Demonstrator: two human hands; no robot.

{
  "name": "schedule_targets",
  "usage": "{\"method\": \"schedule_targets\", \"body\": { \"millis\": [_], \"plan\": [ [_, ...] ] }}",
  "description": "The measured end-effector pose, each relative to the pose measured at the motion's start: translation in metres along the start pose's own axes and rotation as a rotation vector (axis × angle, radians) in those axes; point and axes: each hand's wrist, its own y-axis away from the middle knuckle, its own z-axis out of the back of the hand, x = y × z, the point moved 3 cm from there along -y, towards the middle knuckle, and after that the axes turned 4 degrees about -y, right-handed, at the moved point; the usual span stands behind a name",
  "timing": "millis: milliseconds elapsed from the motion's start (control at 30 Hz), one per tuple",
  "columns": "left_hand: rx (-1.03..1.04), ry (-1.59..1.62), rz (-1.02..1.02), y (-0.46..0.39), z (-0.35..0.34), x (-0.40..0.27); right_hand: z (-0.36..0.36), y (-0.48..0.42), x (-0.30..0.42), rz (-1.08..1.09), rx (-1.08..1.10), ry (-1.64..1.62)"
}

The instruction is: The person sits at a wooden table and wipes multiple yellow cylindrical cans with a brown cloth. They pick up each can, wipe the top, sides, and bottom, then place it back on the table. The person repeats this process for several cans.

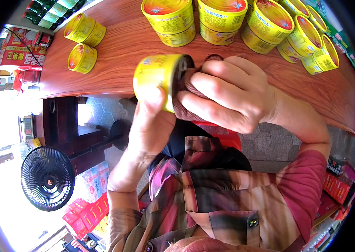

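Note:
My left hand (152, 119) grips a yellow food can (154, 71) tilted on its side above the front edge of the wooden table (114, 72). A brown cloth (193, 108) is bunched in my right hand (234, 91) and pressed against the can's end that faces right. The cloth and fingers hide part of that end. Beyond my hands, stacked yellow cans with red-orange lids, such as this front stack (174, 23), stand along the back and right of the table. At the left are a two-can stack (84, 30) and a single can (82, 58).
A black fan (48, 179) stands at the lower left, beside red boxes (86, 217). Green bottles (51, 12) fill the far left corner, above a red carton (23, 47). Part of a red plastic stool (231, 140) shows below the table.

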Motion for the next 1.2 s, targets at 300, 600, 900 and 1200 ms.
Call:
{"method": "schedule_targets", "body": {
  "millis": [300, 600, 900, 1200],
  "plan": [
    [-0.152, -0.413, -0.294, -0.001, -0.006, -0.051, 0.011, -0.004, -0.016, -0.308, 0.062, 0.016],
    [-0.261, -1.454, -0.646, -0.134, 0.065, -0.129, -0.011, 0.003, -0.002, -0.108, 0.079, 0.06],
    [-0.307, -1.69, -0.488, -0.228, 0.113, -0.107, -0.004, 0.008, -0.005, -0.093, 0.232, -0.021],
    [-0.381, -1.682, -0.526, -0.22, 0.119, -0.099, -0.009, 0.002, -0.003, -0.107, 0.249, -0.046]
  ]
}}
